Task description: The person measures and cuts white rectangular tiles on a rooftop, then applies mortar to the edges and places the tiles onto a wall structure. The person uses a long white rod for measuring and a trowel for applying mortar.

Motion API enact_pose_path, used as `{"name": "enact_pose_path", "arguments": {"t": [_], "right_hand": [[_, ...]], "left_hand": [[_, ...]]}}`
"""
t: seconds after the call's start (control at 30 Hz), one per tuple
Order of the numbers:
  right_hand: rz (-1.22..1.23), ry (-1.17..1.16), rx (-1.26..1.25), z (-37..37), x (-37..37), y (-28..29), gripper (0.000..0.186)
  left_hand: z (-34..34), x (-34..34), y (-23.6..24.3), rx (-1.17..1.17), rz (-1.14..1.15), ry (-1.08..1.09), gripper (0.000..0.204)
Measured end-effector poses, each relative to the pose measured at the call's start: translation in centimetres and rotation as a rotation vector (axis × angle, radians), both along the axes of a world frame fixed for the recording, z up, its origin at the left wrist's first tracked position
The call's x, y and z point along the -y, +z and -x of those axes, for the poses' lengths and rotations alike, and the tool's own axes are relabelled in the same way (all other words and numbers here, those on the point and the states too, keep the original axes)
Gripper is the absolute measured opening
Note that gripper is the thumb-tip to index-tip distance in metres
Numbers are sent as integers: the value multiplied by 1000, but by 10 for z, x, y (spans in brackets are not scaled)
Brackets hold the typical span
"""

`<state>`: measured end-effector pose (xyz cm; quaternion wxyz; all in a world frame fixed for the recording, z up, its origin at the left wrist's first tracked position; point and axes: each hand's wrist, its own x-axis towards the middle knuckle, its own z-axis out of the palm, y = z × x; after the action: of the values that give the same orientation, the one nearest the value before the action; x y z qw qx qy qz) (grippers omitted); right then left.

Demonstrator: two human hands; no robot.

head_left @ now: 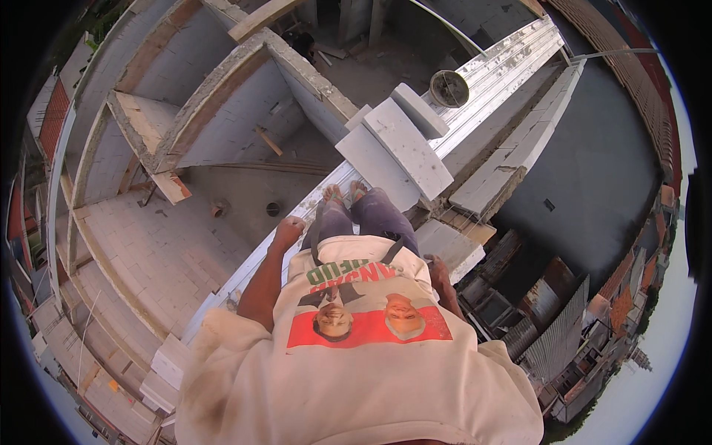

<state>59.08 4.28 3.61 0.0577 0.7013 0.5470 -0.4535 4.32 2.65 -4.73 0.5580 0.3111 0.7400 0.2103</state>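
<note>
I stand barefoot on top of a narrow pale wall [245, 271] high up in an unfinished building. My left hand [288, 230] hangs at my side, curled into a fist with nothing in it. My right hand [438, 271] hangs by my right hip, partly hidden behind my cream printed shirt [356, 371], so its fingers are unclear. Just past my feet [345, 193], several large white building blocks [406, 147] lie stacked across the wall. Neither hand touches them.
A round bucket [449, 88] sits farther along the wall, beyond the blocks. A row of laid white blocks [519, 148] runs on the right. There is a deep drop to a concrete floor [245, 193] on the left and to lower roofs [549, 326] on the right.
</note>
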Motion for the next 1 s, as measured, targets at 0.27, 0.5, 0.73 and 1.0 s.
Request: {"name": "enact_pose_path", "arguments": {"t": [0.27, 0.5, 0.73, 1.0], "right_hand": [[-29, -213, -48, 33, 13, -9, 69], [-273, -310, -297, -18, 29, -74, 48], [39, -255, -2, -34, -3, 18, 37], [538, -173, 245, -152, -44, 41, 32]], "left_hand": [[37, -24, 8, -40, -14, -107, 32], [43, -54, 23, 2, 9, -6, 33], [75, -67, -4, 59, 70, 146, 29], [46, -202, -66, 28, -122, 215, 35]]}}
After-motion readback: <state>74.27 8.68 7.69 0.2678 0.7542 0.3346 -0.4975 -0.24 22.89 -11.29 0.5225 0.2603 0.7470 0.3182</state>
